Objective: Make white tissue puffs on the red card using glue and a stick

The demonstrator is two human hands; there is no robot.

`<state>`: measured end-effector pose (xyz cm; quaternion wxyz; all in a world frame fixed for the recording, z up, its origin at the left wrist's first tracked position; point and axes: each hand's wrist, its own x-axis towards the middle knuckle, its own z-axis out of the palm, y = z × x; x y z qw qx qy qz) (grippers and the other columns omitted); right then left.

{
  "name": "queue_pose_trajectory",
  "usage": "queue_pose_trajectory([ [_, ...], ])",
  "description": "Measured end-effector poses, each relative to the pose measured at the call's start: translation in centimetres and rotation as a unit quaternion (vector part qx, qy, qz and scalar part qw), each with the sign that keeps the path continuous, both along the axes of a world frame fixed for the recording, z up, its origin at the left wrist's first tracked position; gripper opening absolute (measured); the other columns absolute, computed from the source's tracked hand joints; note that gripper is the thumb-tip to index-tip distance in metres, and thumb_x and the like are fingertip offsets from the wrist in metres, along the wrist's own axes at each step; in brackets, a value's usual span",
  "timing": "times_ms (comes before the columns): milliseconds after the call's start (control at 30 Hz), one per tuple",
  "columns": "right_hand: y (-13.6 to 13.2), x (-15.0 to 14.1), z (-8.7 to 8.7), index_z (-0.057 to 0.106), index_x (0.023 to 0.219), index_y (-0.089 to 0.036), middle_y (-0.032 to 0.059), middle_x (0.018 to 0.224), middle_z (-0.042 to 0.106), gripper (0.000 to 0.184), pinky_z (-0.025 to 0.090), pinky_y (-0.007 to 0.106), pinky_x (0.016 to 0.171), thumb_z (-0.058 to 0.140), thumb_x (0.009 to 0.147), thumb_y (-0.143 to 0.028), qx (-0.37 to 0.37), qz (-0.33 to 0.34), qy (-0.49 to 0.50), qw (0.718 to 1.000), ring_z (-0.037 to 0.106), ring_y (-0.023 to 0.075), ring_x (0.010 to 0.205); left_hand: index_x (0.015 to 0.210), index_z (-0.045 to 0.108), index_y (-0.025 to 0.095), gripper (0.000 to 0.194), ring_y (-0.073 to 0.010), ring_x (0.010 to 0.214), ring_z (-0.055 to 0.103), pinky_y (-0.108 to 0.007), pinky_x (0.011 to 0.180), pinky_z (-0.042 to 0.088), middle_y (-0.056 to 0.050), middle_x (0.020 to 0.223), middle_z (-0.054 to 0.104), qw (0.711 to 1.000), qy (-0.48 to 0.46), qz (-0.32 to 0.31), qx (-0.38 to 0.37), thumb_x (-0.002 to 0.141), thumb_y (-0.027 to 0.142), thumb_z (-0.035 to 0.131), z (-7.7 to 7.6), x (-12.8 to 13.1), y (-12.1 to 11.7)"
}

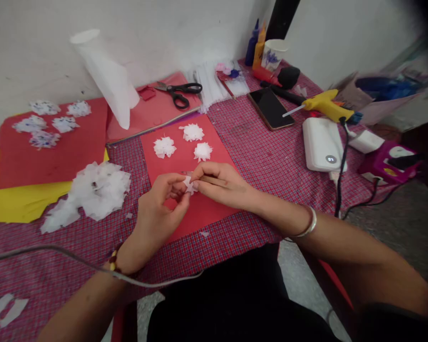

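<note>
Between the fingertips of both hands is a small white paper piece (pixel 190 184), partly hidden by the fingers. My left hand (pixel 164 202) pinches its left side, and my right hand (pixel 223 185) is closed at its right side. Both hands are above a red paper sheet (pixel 189 223). On the far part of that sheet lie three white ruffled paper flowers (pixel 165 147). A loose pile of white paper pieces (pixel 102 190) rests on the checked cloth left of my left hand.
Scissors (pixel 180 92) and a white paper roll (pixel 105 76) are at the back. Rightward lie a phone (pixel 271 108), yellow glue gun (pixel 326 104) and white power bank (pixel 323 145). Speckled flowers (pixel 44 139) sit on another red sheet (pixel 53 166). A cable (pixel 74 266) crosses my left forearm.
</note>
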<state>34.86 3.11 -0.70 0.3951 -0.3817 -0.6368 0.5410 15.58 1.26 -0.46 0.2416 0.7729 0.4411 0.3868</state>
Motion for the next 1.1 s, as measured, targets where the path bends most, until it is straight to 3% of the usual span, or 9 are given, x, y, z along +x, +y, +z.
queue_pose_trajectory([
  [100, 0.1, 0.0, -0.2, 0.06, 0.083, -0.017, -0.0015, 0.073, 0.06, 0.011, 0.043, 0.024, 0.065, 0.057, 0.086, -0.027, 0.007, 0.006, 0.009, 1.0, 0.054, 0.0108, 0.068, 0.112, 0.059, 0.024, 0.034, -0.0111, 0.076, 0.068, -0.026, 0.074, 0.058, 0.0, 0.09, 0.069, 1.0, -0.016, -0.007, 0.013, 0.081, 0.013, 0.067, 0.1, 0.0, 0.1],
  [300, 0.2, -0.1, 0.0, 0.058, 0.083, -0.016, -0.003, 0.07, 0.059, 0.017, 0.041, 0.023, 0.062, 0.063, 0.085, -0.032, -0.019, -0.007, 0.047, 0.999, 0.052, 0.0092, 0.065, 0.109, 0.06, 0.019, 0.03, -0.016, 0.092, 0.068, -0.03, 0.082, 0.057, -0.006, 0.106, 0.069, 0.993, -0.091, -0.012, -0.071, 0.08, 0.016, 0.065, 1.5, 0.2, 0.0],
  [433, 0.1, -0.1, -0.1, 0.059, 0.077, -0.016, -0.0027, 0.07, 0.059, 0.025, 0.039, 0.023, 0.061, 0.066, 0.085, -0.039, -0.006, -0.008, 0.041, 0.999, 0.051, 0.0091, 0.065, 0.095, 0.064, 0.02, 0.017, -0.016, 0.08, 0.064, -0.031, 0.073, 0.052, -0.003, 0.091, 0.07, 0.999, -0.013, 0.023, -0.04, 0.079, 0.024, 0.069, 2.0, 0.7, -0.1],
  [567, -0.1, -0.1, -0.1, 0.06, 0.077, -0.016, -0.0017, 0.07, 0.061, 0.024, 0.04, 0.025, 0.064, 0.065, 0.088, -0.037, 0.007, -0.006, -0.003, 1.0, 0.052, 0.0099, 0.067, 0.076, 0.065, 0.02, 0.008, -0.014, 0.065, 0.058, -0.029, 0.065, 0.045, 0.0, 0.071, 0.065, 0.998, 0.045, 0.011, -0.035, 0.082, 0.025, 0.064, 2.1, 1.1, 0.0],
  [700, -0.2, -0.1, 0.0, 0.059, 0.079, -0.016, -0.0002, 0.074, 0.065, 0.022, 0.042, 0.025, 0.065, 0.064, 0.088, -0.036, -0.019, 0.015, 0.029, 0.999, 0.056, 0.0102, 0.069, 0.072, 0.069, 0.02, 0.014, -0.013, 0.06, 0.056, -0.027, 0.06, 0.043, 0.001, 0.065, 0.065, 0.987, -0.017, -0.002, -0.163, 0.081, 0.023, 0.059, 2.0, 0.8, 0.4],
  [867, -0.1, -0.1, 0.0, 0.06, 0.077, -0.016, -0.0018, 0.073, 0.061, 0.021, 0.041, 0.024, 0.064, 0.064, 0.087, -0.035, 0.002, -0.013, 0.008, 1.0, 0.053, 0.0089, 0.067, 0.068, 0.072, 0.02, 0.007, -0.0115, 0.058, 0.057, -0.024, 0.058, 0.045, 0.0, 0.065, 0.068, 0.892, -0.228, -0.045, -0.388, 0.069, 0.023, 0.066, 1.8, 0.4, 1.0],
  [933, 0.0, -0.2, -0.1, 0.06, 0.077, -0.015, -0.0015, 0.073, 0.061, 0.021, 0.041, 0.024, 0.063, 0.064, 0.087, -0.034, -0.001, -0.013, 0.008, 1.0, 0.053, 0.0089, 0.067, 0.071, 0.074, 0.02, 0.007, -0.0112, 0.059, 0.058, -0.023, 0.058, 0.046, -0.001, 0.066, 0.068, 0.877, -0.25, -0.048, -0.409, 0.068, 0.025, 0.071, 1.7, 0.4, 1.0],
  [1100, 0.1, 0.2, 0.1, 0.063, 0.086, -0.015, -0.0005, 0.078, 0.065, 0.013, 0.046, 0.022, 0.065, 0.066, 0.086, -0.027, 0.006, -0.007, 0.048, 0.999, 0.058, 0.0093, 0.071, 0.066, 0.072, 0.017, 0.01, -0.0073, 0.055, 0.053, -0.019, 0.057, 0.042, 0.002, 0.06, 0.063, 0.893, -0.244, 0.013, -0.378, 0.069, 0.024, 0.079, 1.6, 0.6, 0.9],
])
